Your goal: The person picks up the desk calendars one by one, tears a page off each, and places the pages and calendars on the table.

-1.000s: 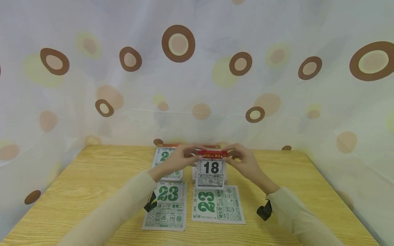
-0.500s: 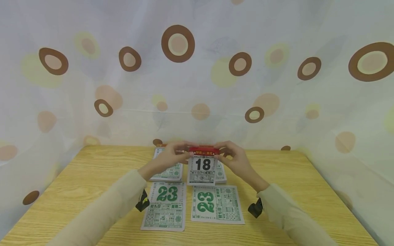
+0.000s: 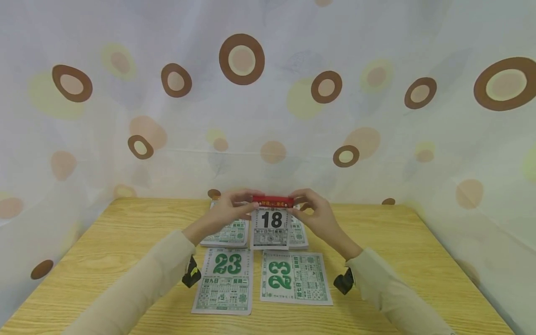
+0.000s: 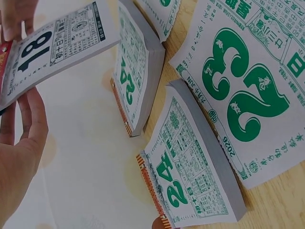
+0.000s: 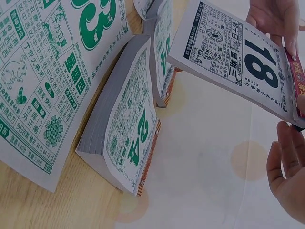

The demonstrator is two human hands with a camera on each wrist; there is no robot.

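Note:
Both hands hold up a small tear-off calendar (image 3: 271, 223) with a red top strip and a large black 18 on its front page. My left hand (image 3: 224, 211) pinches the strip's left end; my right hand (image 3: 317, 214) pinches its right end. The calendar hangs above the table, in front of two thick calendar pads. In the left wrist view one pad (image 4: 188, 167) shows a green 24 and a torn-paper edge along its orange binding. The other pad (image 5: 126, 124), in the right wrist view, also bears a green 24.
Two loose calendar sheets marked 23, a left one (image 3: 223, 284) and a right one (image 3: 296, 279) turned sideways, lie on the wood-grain table (image 3: 368, 298) nearer to me. A patterned cloth (image 3: 268, 116) hangs behind the table.
Both hands have carried the small calendar to the left and slightly upward in the head view. More of the right-hand pad now shows behind it. The loose sheets stay where they were.

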